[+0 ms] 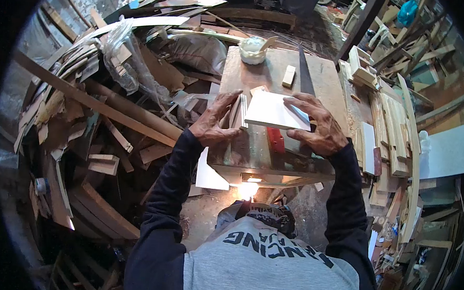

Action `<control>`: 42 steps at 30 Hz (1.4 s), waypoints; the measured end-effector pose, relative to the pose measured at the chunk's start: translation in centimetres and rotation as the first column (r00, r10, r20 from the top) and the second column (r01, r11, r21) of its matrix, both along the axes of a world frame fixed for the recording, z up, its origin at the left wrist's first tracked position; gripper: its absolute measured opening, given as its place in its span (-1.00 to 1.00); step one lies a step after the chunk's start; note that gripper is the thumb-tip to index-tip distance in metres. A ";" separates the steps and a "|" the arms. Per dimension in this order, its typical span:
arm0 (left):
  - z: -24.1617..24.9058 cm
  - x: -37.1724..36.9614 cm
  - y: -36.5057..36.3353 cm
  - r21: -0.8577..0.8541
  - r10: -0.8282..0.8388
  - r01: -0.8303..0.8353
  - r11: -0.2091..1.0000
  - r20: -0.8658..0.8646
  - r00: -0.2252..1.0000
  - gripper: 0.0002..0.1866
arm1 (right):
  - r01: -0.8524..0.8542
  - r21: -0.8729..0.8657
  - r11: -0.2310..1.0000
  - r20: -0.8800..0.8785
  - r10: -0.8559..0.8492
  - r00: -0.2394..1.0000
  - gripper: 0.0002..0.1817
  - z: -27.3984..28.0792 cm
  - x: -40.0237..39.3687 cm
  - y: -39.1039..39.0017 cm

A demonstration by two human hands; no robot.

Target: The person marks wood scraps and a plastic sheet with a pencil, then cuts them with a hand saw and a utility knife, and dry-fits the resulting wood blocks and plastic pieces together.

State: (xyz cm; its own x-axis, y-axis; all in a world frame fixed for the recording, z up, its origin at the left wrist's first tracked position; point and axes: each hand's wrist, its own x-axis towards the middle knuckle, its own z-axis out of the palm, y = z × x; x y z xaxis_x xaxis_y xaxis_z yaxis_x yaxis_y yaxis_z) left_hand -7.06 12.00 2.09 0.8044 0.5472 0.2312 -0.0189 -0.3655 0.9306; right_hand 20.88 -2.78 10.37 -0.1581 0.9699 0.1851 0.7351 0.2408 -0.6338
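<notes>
My left hand (217,117) grips a narrow wooden piece (238,112) by its two ends, thumb at the near end and fingers at the far end. It stands against the left edge of a white panel (273,110). The panel's right side is pinched in my right hand (319,124), fingers on top and thumb along the near edge. Both pieces are held over a wooden worktable (233,74). A red object (276,140) lies partly covered beneath the panel. Beyond my right hand rests a saw blade (305,72), beside a small wooden block (288,76).
A tub of pale paste (252,50) with a stick in it stands at the table's far edge. Below the near edge glows a lamp (247,190). Scrap wood (113,112) is heaped on the left; stacked wooden strips (393,127) lie on the right.
</notes>
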 end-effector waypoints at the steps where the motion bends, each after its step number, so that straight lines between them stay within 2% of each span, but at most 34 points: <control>1: -0.5 -0.4 0.0 0.020 0.015 -0.015 1.000 0.001 1.000 0.08 | -0.033 -0.008 0.999 0.020 0.033 0.999 -0.21 -0.2 -0.1 0.9; 3: -0.8 -0.9 -0.2 0.060 0.042 -0.042 0.997 0.000 0.999 0.03 | -0.096 -0.025 0.995 0.056 0.097 0.994 -0.22 -1.0 -0.3 2.5; 4: -0.3 -1.3 -0.7 0.013 0.052 -0.052 0.999 -0.016 0.999 0.00 | -0.167 -0.057 0.984 0.027 0.169 0.985 -0.21 -0.7 -0.4 3.2; 7: -0.9 -1.9 -0.7 -0.028 0.061 -0.061 0.998 0.019 0.998 -0.02 | -0.241 -0.066 0.968 0.082 0.246 0.966 -0.12 -1.2 -0.6 4.9; 8: -1.0 -2.1 -0.5 0.006 0.048 -0.048 0.999 0.005 0.999 -0.01 | -0.242 -0.068 0.968 0.121 0.249 0.961 -0.14 -1.5 -0.6 5.3; 11: -0.3 -1.9 -1.4 -0.040 0.111 -0.112 0.993 -0.010 0.994 0.00 | -0.262 -0.062 0.963 0.138 0.268 0.954 -0.18 -1.9 -0.9 5.9; 14: -0.3 -1.3 -1.8 -0.149 0.119 -0.109 0.983 0.060 0.991 0.16 | -0.243 -0.046 0.969 0.028 0.244 0.969 -0.22 -1.6 -1.3 5.5; 16: -0.1 -1.4 -1.7 -0.181 0.102 -0.088 0.980 0.075 0.992 0.31 | -0.245 -0.058 0.968 0.046 0.248 0.968 -0.25 -1.8 -1.3 5.6; 22: -0.3 -1.2 -1.4 -0.221 0.088 -0.063 0.973 0.107 0.990 0.38 | -0.240 -0.075 0.968 0.059 0.244 0.968 -0.30 -2.3 -1.6 5.7; 26: -0.3 -1.4 -0.9 -0.143 0.086 -0.078 0.987 0.049 0.995 0.41 | -0.234 -0.120 0.965 0.093 0.246 0.965 -0.31 -1.8 -1.9 5.8; 31: 0.4 -1.6 -1.0 -0.109 0.073 -0.074 0.991 -0.010 0.997 0.44 | -0.294 -0.067 0.953 0.126 0.300 0.946 -0.32 -1.8 -1.5 6.1; 34: 0.2 -1.3 -1.2 -0.191 0.070 -0.053 0.980 0.082 0.994 0.45 | -0.303 -0.086 0.949 0.141 0.312 0.939 -0.32 -1.6 -1.5 6.3; 40: -0.6 -1.1 -1.5 -0.208 0.118 -0.077 0.975 0.190 0.975 0.46 | -0.277 -0.106 0.955 0.160 0.291 0.943 -0.30 -1.3 -1.6 6.2; 42: -1.4 -1.1 -1.0 -0.158 0.110 -0.079 0.984 0.195 0.975 0.46 | -0.281 -0.095 0.955 0.165 0.293 0.942 -0.29 -1.0 -1.8 6.2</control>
State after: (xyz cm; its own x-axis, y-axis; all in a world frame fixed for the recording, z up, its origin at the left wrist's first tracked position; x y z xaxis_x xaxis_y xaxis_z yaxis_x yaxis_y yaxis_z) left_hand -8.11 11.01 0.65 0.6923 0.6589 0.2943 -0.1843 -0.2329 0.9549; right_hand 19.09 3.38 9.40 -0.4553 0.8881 0.0636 0.7422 0.4180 -0.5238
